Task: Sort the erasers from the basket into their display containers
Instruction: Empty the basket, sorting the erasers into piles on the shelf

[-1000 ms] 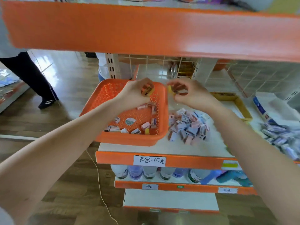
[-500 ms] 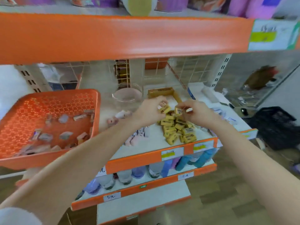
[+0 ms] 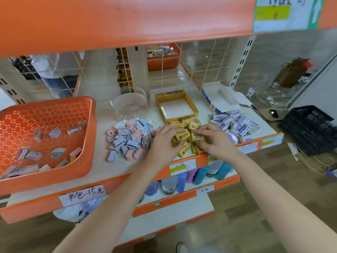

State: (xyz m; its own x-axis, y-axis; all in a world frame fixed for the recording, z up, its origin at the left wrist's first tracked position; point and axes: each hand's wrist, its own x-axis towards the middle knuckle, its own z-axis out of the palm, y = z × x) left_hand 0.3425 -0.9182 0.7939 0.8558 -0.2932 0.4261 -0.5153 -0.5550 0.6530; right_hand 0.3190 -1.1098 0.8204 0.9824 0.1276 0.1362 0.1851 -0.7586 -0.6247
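An orange basket (image 3: 87,125) on the left of the shelf holds several loose erasers (image 3: 32,155). Three piles lie on the shelf: pink and blue erasers (image 3: 127,139), yellow erasers (image 3: 189,125) and white-and-blue erasers (image 3: 235,123). Behind them stand a clear round jar (image 3: 130,105), an open yellow box (image 3: 176,105) and an open white box (image 3: 224,99). My left hand (image 3: 164,141) grips a yellow eraser on the yellow pile. My right hand (image 3: 213,137) pinches another yellow eraser beside it.
An orange shelf edge (image 3: 127,21) hangs low overhead. Bottles (image 3: 169,185) fill the shelf below. A black crate (image 3: 311,128) sits on the floor at right. Another person (image 3: 52,73) shows through the wire back panel.
The view swung right from the basket to the yellow pile. Both hands carried yellow erasers over from above the basket and have come down onto that pile.
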